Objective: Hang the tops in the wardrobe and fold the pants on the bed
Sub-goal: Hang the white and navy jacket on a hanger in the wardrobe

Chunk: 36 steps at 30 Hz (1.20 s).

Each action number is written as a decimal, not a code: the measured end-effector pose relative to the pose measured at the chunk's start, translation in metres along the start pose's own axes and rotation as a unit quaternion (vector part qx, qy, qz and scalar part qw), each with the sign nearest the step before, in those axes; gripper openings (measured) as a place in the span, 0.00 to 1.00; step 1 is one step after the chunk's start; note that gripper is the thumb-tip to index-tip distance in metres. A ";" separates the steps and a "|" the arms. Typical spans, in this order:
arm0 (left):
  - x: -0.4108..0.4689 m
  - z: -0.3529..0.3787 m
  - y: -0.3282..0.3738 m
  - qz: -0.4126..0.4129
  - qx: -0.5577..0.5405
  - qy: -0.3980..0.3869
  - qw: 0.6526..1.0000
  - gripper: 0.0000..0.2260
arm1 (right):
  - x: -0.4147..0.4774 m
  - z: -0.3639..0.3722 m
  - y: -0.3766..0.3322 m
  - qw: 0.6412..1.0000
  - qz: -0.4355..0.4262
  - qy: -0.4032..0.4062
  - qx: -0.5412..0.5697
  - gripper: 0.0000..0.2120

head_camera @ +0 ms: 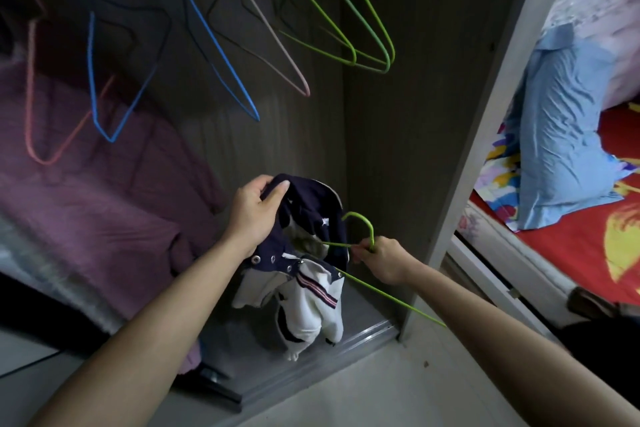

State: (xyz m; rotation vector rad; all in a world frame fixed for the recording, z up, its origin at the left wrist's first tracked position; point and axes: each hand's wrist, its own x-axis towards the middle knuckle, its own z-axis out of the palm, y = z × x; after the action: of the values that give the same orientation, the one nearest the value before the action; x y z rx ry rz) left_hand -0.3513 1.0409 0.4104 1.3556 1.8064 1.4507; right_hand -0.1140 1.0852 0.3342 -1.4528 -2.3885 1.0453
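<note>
A navy and white top (pixel 311 291) with snap buttons hangs bunched in front of the open wardrobe. My left hand (pixel 254 211) grips its navy collar from above. My right hand (pixel 379 258) pinches the neck of a green wire hanger (pixel 360 222), just right of the top; one hanger arm runs into the top's neck opening, the other slants down to the right. Several empty hangers hang inside the wardrobe: green ones (pixel 367 28), a beige one (pixel 277 42), blue ones (pixel 221 55) and a pink one (pixel 33 97).
A purple blanket (pixel 90 184) lies folded on the wardrobe's left side. The wardrobe's sliding track (pixel 346 343) runs along the floor below the top. To the right of the wardrobe frame (pixel 474 135) is the bed with a red sheet (pixel 568 239) and a light blue cloth (pixel 561 135).
</note>
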 end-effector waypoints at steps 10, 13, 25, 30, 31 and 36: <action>0.009 -0.020 0.035 -0.024 -0.116 -0.049 0.992 0.05 | 0.014 -0.019 -0.036 0.916 -0.031 0.103 0.386 0.18; 0.009 -0.015 0.049 0.008 -0.123 -0.053 0.991 0.06 | 0.017 -0.011 -0.038 0.978 0.009 0.096 0.185 0.19; 0.014 -0.030 0.026 0.048 0.165 -0.012 0.985 0.19 | -0.002 -0.044 -0.068 0.905 -0.122 0.246 0.325 0.17; 0.019 -0.026 0.045 0.028 0.012 -0.056 0.998 0.10 | -0.001 -0.047 -0.066 0.887 -0.159 0.259 0.347 0.17; 0.018 -0.023 0.048 0.027 -0.032 -0.078 0.996 0.07 | 0.001 -0.047 -0.063 0.897 -0.140 0.257 0.332 0.17; -0.005 0.002 0.057 0.090 -0.002 -0.195 0.977 0.08 | 0.017 -0.049 -0.053 0.976 -0.010 0.140 0.168 0.19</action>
State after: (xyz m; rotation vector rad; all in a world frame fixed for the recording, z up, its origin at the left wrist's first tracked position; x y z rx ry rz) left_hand -0.3243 1.0358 0.4607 1.7010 1.4595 1.1661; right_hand -0.1379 1.1077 0.4002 -1.3493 -1.9192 1.0925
